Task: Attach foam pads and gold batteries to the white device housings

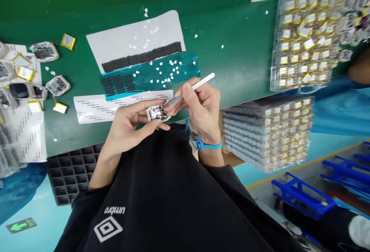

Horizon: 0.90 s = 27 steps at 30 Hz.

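My left hand [127, 128] grips an open white device housing [157, 114] at the worktop's [231, 59] near edge. My right hand [202, 107] pinches tweezers [204, 81], tips over the circuit board; contact unclear. Board's exposed, no cover on, so partway, I'd judge. Black strips [141, 56] lie beyond, unused.

Counted: two hands [129, 128], one pair of tweezers [199, 84], one held white device [157, 113], one blue wristband [210, 145]. One teal sheet [187, 65] is recorded, bearing three columns of black strips [118, 84]. White dots [172, 63] are judged too numerous to tally.
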{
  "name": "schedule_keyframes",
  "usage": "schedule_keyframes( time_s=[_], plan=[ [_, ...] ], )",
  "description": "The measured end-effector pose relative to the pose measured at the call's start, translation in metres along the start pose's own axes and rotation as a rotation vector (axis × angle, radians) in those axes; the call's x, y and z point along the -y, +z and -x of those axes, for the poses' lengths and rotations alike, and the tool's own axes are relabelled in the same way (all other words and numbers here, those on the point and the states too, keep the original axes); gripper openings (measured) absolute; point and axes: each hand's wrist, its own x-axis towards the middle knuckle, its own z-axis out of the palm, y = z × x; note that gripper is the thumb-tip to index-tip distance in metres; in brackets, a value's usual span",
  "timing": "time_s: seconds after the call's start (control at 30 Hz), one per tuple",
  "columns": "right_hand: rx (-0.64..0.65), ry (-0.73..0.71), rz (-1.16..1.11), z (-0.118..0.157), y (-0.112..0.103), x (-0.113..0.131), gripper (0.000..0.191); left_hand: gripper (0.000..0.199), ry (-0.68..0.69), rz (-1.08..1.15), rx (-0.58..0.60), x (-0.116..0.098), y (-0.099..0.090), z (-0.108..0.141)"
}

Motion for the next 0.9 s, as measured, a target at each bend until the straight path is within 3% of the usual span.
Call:
schedule_keyframes(
  time_s=[0.2,0.6,0.9],
  plan=[
    [0.014,0.007,0.096,0.0003,0.0011,0.0052,0.039,0.036,0.000,0.030,-0.011,-0.0005,0.0016,0.0025],
    [0.025,0.016,0.067,-0.0027,0.0012,0.0071,0.039,0.034,0.009,0.025,0.004,-0.0012,0.0000,0.0024],
    [0.040,0.018,-0.175,-0.0054,0.0065,0.0059,0.031,0.038,0.059,0.057,-0.019,-0.0010,0.0007,0.0054]
  ],
)
